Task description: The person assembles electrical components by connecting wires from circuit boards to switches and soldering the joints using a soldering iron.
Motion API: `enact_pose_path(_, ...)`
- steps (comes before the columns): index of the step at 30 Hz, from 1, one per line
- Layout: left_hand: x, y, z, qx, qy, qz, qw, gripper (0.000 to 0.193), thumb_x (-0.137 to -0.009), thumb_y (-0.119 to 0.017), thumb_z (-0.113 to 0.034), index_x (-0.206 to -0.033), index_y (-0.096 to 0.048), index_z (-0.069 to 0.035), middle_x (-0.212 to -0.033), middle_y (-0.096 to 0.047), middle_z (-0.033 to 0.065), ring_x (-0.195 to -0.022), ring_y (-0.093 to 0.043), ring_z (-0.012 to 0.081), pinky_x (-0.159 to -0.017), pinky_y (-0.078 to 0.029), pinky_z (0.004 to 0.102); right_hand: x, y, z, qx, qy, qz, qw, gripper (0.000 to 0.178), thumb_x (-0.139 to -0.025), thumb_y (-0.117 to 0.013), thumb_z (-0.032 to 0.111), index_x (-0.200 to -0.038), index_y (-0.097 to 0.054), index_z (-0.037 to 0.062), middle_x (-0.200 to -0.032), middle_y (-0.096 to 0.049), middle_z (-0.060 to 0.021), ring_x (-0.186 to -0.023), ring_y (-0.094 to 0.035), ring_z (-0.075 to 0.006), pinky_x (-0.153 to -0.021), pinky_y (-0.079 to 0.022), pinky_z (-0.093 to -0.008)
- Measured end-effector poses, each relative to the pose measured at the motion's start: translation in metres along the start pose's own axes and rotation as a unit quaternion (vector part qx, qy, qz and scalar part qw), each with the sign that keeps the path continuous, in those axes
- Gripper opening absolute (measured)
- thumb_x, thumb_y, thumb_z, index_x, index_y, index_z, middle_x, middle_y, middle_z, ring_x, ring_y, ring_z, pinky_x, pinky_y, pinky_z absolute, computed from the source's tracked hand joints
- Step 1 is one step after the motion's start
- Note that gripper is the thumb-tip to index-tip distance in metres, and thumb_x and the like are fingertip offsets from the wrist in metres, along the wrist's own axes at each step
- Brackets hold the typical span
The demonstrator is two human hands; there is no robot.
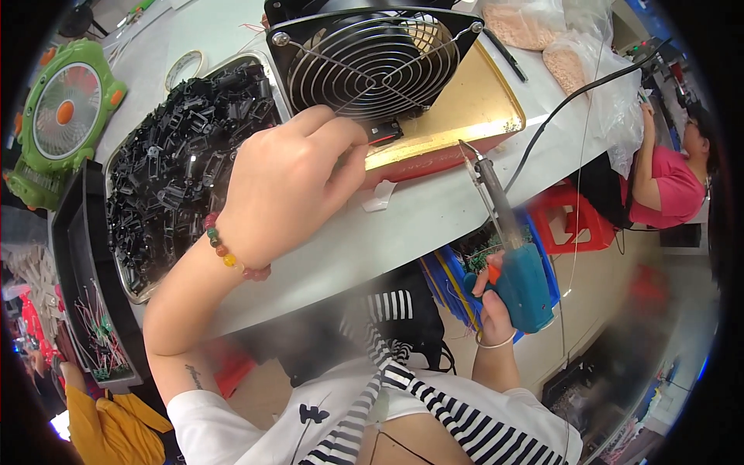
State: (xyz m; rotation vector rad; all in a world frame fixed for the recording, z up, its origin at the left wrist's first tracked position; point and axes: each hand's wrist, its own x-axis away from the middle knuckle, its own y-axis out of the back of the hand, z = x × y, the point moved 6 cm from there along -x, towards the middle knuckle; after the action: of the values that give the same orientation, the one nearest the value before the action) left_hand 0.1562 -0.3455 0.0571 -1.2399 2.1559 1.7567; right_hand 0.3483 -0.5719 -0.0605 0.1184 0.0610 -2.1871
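My left hand (pixel 298 170) is closed, its bent fingers at the edge of a gold-coloured tin (pixel 480 93) below a black fan. Right beside the fingers, a small black plastic part (pixel 385 130) with a thin red line, perhaps a wire, rests on the tin. What the fingertips pinch is hidden behind the hand. In my right hand (pixel 494 310) is a teal soldering gun (pixel 528 287), gripped by its handle. Its long tip points up and meets or comes close to the tin's front edge, where a thin wire-like feed runs alongside.
A metal tray (pixel 133 291) heaped with black plastic parts (pixel 186 147) stands left. The wire-guarded fan (pixel 376 70) stands behind the tin. A black cable (pixel 542 124) crosses the right side. A green fan (pixel 66 112) is far left; a person in pink (pixel 666 186) sits right, near a red stool (pixel 570 225).
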Motion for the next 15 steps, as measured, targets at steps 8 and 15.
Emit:
enact_pose_path(8, 0.0057, -0.0020, 0.0016, -0.024, -0.017, -0.050, 0.998, 0.005, -0.079, -0.069, -0.009, -0.083, -0.067, -0.006, -0.070, -0.058, 0.0074, -0.057, -0.060, 0.0246, -0.052, -0.050, 0.0341, 0.0006, 0.0000, 0.0051, -0.002, 0.004, -0.008, 1.000, 0.056, -0.074, -0.073, 0.025, -0.119, -0.057, -0.0042, -0.113, -0.054, -0.0163, -0.067, -0.056, -0.0178, -0.063, -0.045, -0.0267)
enact_pose_path(15, 0.0065, -0.0028, 0.0017, -0.040, -0.038, -0.076, 0.996, 0.005, -0.078, -0.068, -0.007, -0.083, -0.066, -0.006, -0.072, -0.057, 0.0069, -0.057, -0.060, 0.0229, -0.051, -0.049, 0.0329, -0.0005, -0.0016, 0.0102, 0.012, 0.032, -0.002, 0.999, 0.055, -0.074, -0.072, 0.024, -0.118, -0.056, -0.0038, -0.113, -0.054, -0.0174, -0.067, -0.056, -0.0171, -0.063, -0.044, -0.0263)
